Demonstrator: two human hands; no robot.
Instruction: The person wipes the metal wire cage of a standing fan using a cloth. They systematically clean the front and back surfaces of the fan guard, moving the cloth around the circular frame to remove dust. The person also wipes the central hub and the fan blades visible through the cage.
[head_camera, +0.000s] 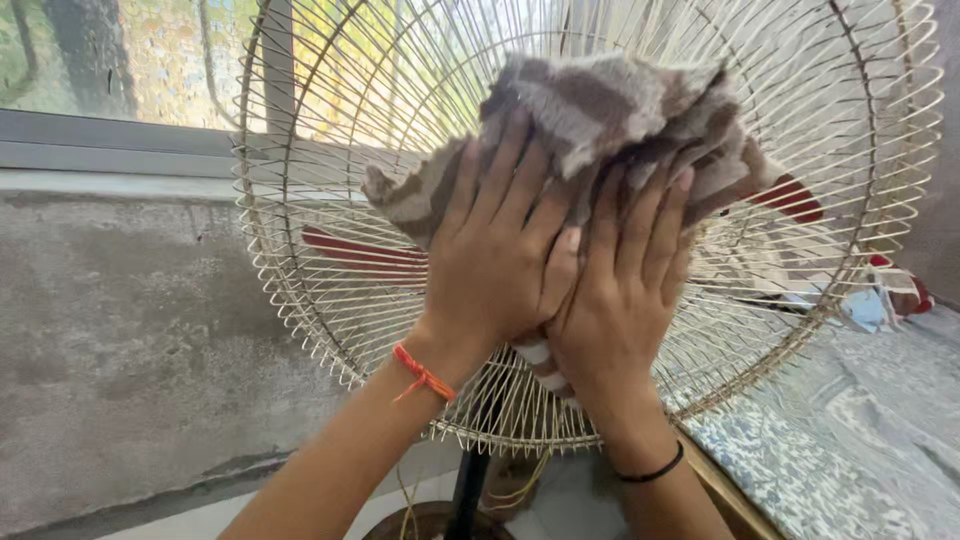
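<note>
Cloth (600, 110): striped grey-brown rag, bunched up, pressed flat against the front of the fan guard (330, 300), upper centre of the cage.

Left hand (495, 255): palm on the rag, fingers spread and pointing up, lower-left part of the cloth under them. No closed grip, more a flat press; thumb side tucked against the other hand. Orange thread on that wrist.

Right hand (625, 290): same posture, touching the left, fingers laid over the cloth's lower-right folds. Can't tell if fingertips hook any fabric. Black band on the wrist.

Behind the guard wires: red blades (360, 250), one left of the cloth, one right. Black stand pole (470, 485) drops below the guard. Concrete wall (120, 340) and window ledge left of the guard; patterned blue-grey bedding (860, 440) to its lower right.

Step, as I read it: wiping the guard's front face, both hands driving the rag over the hub area.

Next move calls for even pressure so wires don't flex into the blades, and keeping the fabric from snagging between wires while sliding toward the rim.
</note>
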